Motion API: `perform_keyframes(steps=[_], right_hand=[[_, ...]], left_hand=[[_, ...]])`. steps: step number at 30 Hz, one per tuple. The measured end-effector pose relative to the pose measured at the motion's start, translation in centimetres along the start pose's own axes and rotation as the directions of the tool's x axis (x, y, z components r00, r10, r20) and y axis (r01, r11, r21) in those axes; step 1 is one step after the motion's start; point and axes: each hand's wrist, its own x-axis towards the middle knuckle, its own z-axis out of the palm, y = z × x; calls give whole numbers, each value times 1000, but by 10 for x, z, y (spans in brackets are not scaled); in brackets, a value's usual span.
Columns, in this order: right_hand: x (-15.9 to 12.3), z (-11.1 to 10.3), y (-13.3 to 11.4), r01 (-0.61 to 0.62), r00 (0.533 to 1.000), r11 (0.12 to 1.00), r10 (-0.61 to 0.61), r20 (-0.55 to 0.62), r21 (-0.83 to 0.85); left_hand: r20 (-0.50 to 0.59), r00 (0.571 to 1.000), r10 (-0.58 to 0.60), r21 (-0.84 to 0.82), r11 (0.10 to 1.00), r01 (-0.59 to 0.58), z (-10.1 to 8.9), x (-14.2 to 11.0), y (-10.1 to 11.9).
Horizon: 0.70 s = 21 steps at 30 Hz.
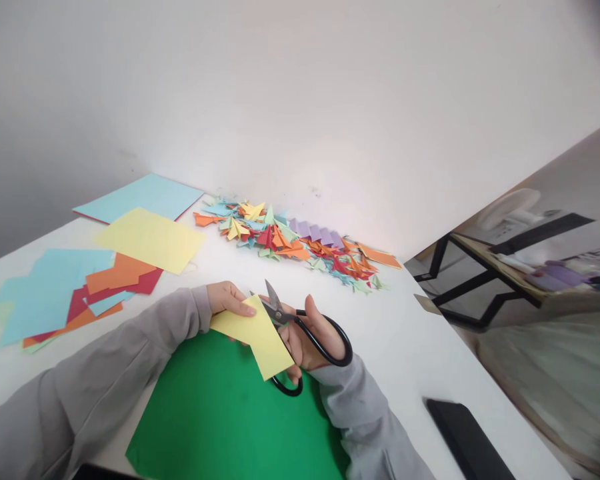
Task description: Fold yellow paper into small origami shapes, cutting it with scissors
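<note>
My left hand [231,300] pinches a piece of yellow paper [254,333] between thumb and fingers. The paper has an angular outline, with one part reaching down to the right. My right hand [313,337] holds black-handled scissors [279,313], thumb through the upper loop, fingers near the lower one. Their blades are spread and point up and left, right beside the paper's upper edge. Part of the lower blade and some right-hand fingers are hidden behind the paper. Below both hands lies a green sheet [235,413] on the white table.
Along the wall runs a pile of folded colourful paper pieces [280,240]. At left are cut sheets [65,287], a large yellow sheet [150,237] and a light blue sheet [145,197]. A flat black object [467,437] lies front right, near the table's edge. Beyond stands a black-framed shelf [480,267].
</note>
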Motion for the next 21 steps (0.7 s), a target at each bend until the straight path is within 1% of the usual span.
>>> perform_keyframes(steps=[5,11,15,18,21], right_hand=[[0,3,2,-28,998,999,26,-51,-46],[3,4,7,-46,996,994,39,-76,-97],[4,2,7,-24,998,996,19,-59,-89],[2,-2,1,20,998,999,-23,-51,-50],[-3,-10,-6,132,985,991,-130,-109,16]], left_hand=[[12,1000,10,-21,1000,-9,3,-1,0],[12,999,-31,63,998,31,7,-2,1],[10,999,-42,54,998,41,6,-2,1],[-19,998,-56,43,997,57,4,-3,-1],[-34,998,-46,33,998,47,2,-3,-3]])
